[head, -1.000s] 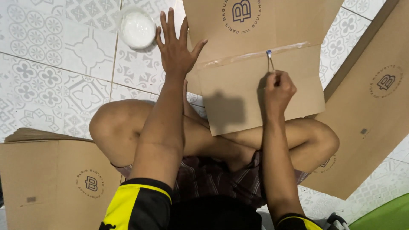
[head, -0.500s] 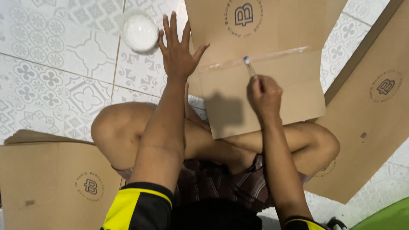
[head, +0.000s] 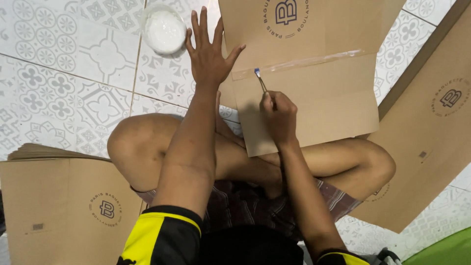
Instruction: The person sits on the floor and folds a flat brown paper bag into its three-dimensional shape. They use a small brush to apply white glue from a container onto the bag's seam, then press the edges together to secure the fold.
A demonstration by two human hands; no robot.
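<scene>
Fingers of the left hand (head: pixel 210 54) spread flat, pinning the flat brown cardboard box blank (head: pixel 314 73) on the patterned floor tiles; the right hand (head: pixel 278 117) pinches a thin brush (head: pixel 260 81). Head view: the glossy glue strip (head: pixel 299 64) spans the fold; its left end is being coated. A round white glue bowl (head: pixel 164 29) sits nearby.

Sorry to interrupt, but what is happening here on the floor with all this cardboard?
A person sits cross-legged on the tiled floor with a flat cardboard sheet across the knees. The right hand holds a small brush, its tip at the left end of a glossy strip along the fold. The left hand presses flat on the sheet's edge. A bowl of white paste stands nearby, with more cardboard stacked to the left.
</scene>
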